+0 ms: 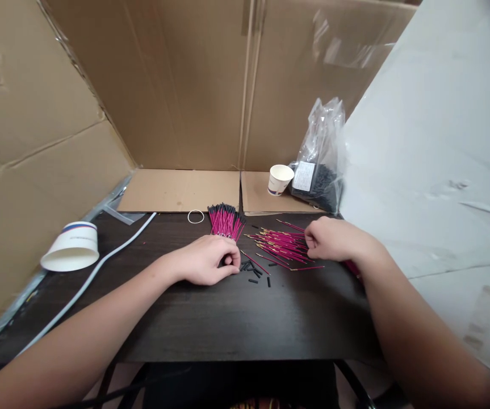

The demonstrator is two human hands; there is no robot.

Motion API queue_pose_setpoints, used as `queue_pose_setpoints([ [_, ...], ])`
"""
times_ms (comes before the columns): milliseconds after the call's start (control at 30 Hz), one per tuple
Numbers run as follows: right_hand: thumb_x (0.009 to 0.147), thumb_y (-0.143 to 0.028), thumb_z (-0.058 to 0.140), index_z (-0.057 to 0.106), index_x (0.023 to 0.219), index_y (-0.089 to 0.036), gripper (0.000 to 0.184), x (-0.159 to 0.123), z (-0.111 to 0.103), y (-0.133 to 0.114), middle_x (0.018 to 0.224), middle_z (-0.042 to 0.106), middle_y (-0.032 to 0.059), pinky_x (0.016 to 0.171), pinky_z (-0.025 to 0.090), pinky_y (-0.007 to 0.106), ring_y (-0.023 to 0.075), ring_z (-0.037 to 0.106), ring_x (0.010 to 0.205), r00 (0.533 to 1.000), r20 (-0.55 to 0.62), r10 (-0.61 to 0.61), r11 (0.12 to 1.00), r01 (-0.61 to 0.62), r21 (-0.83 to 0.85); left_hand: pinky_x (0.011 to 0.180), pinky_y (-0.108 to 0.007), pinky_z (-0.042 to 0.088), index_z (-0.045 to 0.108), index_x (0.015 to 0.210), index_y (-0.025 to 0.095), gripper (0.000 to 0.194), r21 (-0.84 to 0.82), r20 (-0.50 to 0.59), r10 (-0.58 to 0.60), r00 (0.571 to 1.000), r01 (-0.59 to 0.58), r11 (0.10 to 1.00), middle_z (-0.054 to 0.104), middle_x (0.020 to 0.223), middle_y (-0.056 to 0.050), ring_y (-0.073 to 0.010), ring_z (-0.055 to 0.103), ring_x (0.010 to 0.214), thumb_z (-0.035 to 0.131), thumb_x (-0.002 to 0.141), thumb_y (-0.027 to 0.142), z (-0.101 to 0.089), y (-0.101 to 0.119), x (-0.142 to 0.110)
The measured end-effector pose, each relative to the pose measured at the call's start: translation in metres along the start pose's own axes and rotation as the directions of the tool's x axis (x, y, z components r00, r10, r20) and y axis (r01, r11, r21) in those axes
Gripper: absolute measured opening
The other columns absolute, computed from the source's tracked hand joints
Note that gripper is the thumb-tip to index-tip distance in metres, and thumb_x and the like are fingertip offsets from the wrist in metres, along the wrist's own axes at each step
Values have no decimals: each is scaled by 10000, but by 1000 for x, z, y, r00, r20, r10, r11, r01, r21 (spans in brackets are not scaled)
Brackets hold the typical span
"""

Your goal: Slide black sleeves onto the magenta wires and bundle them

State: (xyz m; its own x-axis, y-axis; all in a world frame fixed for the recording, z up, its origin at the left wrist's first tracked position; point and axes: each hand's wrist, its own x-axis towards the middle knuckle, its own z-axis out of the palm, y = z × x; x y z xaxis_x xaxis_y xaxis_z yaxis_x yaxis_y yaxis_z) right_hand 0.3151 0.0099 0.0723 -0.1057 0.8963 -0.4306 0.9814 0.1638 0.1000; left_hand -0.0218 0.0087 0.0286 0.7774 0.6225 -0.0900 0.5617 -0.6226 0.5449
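Observation:
My left hand (213,260) rests on the table with curled fingers, thumb and index close together beside a scatter of short black tubes (251,267). What it pinches, if anything, is too small to see. Just beyond it lies a bundle of magenta wires with black-sleeved ends (226,220). My right hand (329,238) is closed at the right end of a loose pile of magenta wires with gold-coloured tips (281,245). Its fingertips are hidden among the wires, so I cannot make out what they grip. A single magenta wire (255,262) lies between the hands.
A clear plastic bag of black pieces (323,176) stands at the back right, beside a paper cup (279,180). Another paper cup (72,247) lies tipped at the left near a white cable (108,258). A white ring (196,216) lies behind. Cardboard walls (176,85) enclose the table (245,324).

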Motion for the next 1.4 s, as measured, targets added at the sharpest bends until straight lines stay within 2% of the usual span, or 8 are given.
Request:
queue_pose_setpoints([
  [367, 825, -256, 679, 713, 766, -147, 128, 6, 3, -5, 825, 686, 80, 628, 280, 257, 117, 491, 643, 998, -44, -42, 998, 41, -42, 773, -311, 442, 782, 932, 212, 129, 16, -23, 5, 1000, -5, 1000, 726, 950, -21, -152, 634, 839, 715, 953, 320, 4, -2, 1],
  [533, 836, -206, 670, 661, 793, -137, 82, 6, 8, 5, 786, 669, 42, 604, 275, 253, 89, 470, 635, 985, -162, -63, 991, 82, 110, 795, -308, 437, 774, 939, 208, 165, 24, -4, -15, 1000, 15, 1000, 732, 978, -18, -147, 637, 862, 689, 974, 346, 4, -3, 1],
  [600, 843, -153, 660, 664, 834, -131, 24, 9, 12, 8, 794, 672, 20, 643, 323, 223, 72, 493, 675, 954, -259, -153, 958, 208, 199, 797, -308, 434, 776, 947, 208, 172, 22, -4, -17, 1000, 17, 1000, 733, 979, -20, -146, 636, 862, 685, 976, 352, 4, -3, 1],
  [800, 950, -133, 569, 810, 1120, -166, 297, 20, 21, 5, 947, 742, 12, 748, 450, 201, 57, 597, 762, 792, -502, -347, 757, 552, 348, 803, -311, 426, 779, 938, 213, 166, 18, -5, -22, 1000, 23, 1000, 735, 977, -24, -153, 634, 869, 687, 971, 348, 5, -3, 1],
  [900, 980, -169, 574, 848, 1194, -182, 348, 22, 25, 0, 1063, 778, 33, 751, 479, 216, 66, 657, 795, 759, -562, -328, 710, 591, 383, 801, -306, 427, 782, 944, 215, 170, 2, -4, -28, 1000, 28, 1000, 736, 985, -25, -154, 637, 874, 689, 974, 353, 5, -3, 1],
  [1067, 1023, -269, 669, 869, 1155, -200, 249, 29, 32, -6, 960, 774, 17, 711, 464, 234, 53, 635, 696, 727, -611, -313, 715, 604, 352, 814, -307, 437, 780, 956, 206, 161, -7, -3, -27, 1000, 27, 1000, 740, 1001, -32, -162, 647, 899, 687, 983, 335, 4, -2, 0],
  [1233, 1050, -283, 702, 856, 1042, -192, 180, 36, 37, -7, 933, 742, 31, 778, 452, 253, 79, 638, 791, 620, -699, -356, 733, 649, 203, 798, -311, 425, 730, 936, 183, 134, -9, -21, -19, 1000, 19, 1000, 735, 976, -35, -151, 617, 849, 640, 994, 263, 5, -1, -2],
  [1400, 1085, -285, 658, 799, 1034, -169, 189, 36, 41, -16, 1014, 696, 68, 854, 469, 267, 114, 623, 916, 555, -759, -341, 718, 675, 171, 804, -318, 431, 693, 971, 184, 200, -105, -111, -71, 991, 59, 993, 732, 1002, -41, -157, 605, 862, 602, 1055, 342, 9, -1, 1],
])
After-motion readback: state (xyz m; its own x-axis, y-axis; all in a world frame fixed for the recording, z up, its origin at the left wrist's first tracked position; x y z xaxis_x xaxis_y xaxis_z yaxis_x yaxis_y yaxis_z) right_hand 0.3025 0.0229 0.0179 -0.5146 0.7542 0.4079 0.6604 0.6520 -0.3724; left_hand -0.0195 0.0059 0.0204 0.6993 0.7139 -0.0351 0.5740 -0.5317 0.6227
